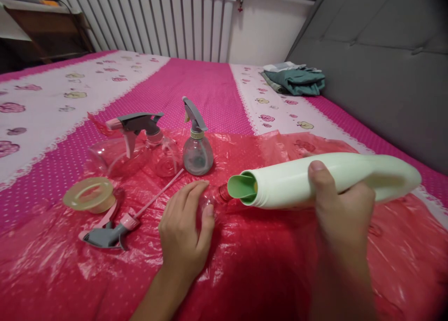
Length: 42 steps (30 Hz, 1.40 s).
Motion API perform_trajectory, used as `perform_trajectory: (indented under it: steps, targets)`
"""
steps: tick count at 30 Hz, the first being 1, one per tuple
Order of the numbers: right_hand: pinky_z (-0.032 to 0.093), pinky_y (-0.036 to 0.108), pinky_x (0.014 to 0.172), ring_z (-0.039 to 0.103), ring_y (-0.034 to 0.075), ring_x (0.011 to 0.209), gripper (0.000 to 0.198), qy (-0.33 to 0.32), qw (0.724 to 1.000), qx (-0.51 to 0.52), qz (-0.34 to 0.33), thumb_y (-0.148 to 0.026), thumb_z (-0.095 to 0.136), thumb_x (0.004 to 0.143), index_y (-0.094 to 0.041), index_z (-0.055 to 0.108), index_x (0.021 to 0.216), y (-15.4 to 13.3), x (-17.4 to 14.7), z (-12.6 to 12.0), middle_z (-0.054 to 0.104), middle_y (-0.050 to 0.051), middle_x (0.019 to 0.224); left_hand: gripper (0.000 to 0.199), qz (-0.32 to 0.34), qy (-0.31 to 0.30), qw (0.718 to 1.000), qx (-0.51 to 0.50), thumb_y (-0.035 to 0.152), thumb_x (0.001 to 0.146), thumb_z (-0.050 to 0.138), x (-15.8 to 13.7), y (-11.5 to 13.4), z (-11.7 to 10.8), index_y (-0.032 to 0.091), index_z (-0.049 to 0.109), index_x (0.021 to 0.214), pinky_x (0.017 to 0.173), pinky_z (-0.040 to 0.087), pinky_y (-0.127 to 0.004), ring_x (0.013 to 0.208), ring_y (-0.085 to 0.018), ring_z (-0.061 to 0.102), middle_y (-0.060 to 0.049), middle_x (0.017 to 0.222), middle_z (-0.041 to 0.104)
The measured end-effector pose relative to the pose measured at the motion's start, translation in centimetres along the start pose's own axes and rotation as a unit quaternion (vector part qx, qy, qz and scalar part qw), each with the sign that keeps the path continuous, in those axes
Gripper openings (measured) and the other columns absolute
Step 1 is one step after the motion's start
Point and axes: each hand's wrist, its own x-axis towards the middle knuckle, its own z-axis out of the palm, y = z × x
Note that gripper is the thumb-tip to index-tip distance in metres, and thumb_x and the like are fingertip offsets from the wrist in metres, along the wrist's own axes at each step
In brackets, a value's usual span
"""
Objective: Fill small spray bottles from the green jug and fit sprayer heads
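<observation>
Nearest me, a crinkled red plastic sheet [266, 265] spreads beneath both hands. The left hand [185, 223] curls its fingers and thumb around a clear bottle [212, 206], whose reddish-looking neck tips toward the other hand. The right hand [345, 204] grips a pale green jug [287, 183], thumb on top, holding it nearly on its side. The jug's green spout [241, 185] points at the bottle's mouth, between the two hands; I can't tell whether they touch, or whether anything is flowing.

Just left of the left hand lies a loose spray head [109, 236], grey and pink, its thin tube slanting up past the knuckles. Beyond it sits a yellowish funnel [89, 195], wide side up. Past the left hand's fingertips stand a clear spray bottle [166, 157] with a pink-and-grey trigger and, just beside it, a small round spray bottle [198, 155].

Farther off, ahead of the right hand, folded cloths [297, 80] rest on the pink-and-white bed cover [206, 92], near a grey headboard [385, 55]. A white radiator [175, 22] lines the wall.
</observation>
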Motion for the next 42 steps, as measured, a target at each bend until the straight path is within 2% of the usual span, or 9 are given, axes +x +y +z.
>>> perform_trajectory:
  steps: [10,31,42]
  targets:
    - [0.054,0.066,0.1,0.074,0.045,0.104,0.071,0.003,1.0,0.005,0.006,-0.076,0.071,0.063,-0.015,0.076,0.097,-0.43,-0.01,0.06,0.079,0.018,0.102,0.034,-0.005,-0.019,1.0,-0.005,0.034,0.111,0.045,-0.22,-0.43,-0.18,0.023,0.064,0.138,0.101,0.057,-0.042,0.121,-0.028,0.072,-0.009,0.134,0.075]
    - [0.055,0.064,0.097,0.073,0.043,0.104,0.07,-0.001,1.0,0.01,0.006,-0.077,0.07,0.064,-0.016,0.076,0.098,-0.24,0.03,-0.14,0.078,0.017,0.103,0.035,-0.012,-0.005,1.0,-0.01,0.035,0.111,0.043,-0.06,0.02,-0.1,0.021,0.065,0.134,0.098,0.057,-0.043,0.116,-0.029,0.073,-0.011,0.129,0.076]
    - [0.052,0.067,0.102,0.072,0.045,0.106,0.07,0.002,1.0,-0.006,0.019,-0.078,0.069,0.06,-0.017,0.073,0.095,-0.82,0.01,-0.08,0.076,0.017,0.101,0.035,-0.006,-0.002,1.0,-0.008,0.034,0.111,0.044,0.11,0.0,-0.08,0.019,0.066,0.133,0.096,0.057,-0.043,0.115,-0.029,0.073,-0.012,0.127,0.077]
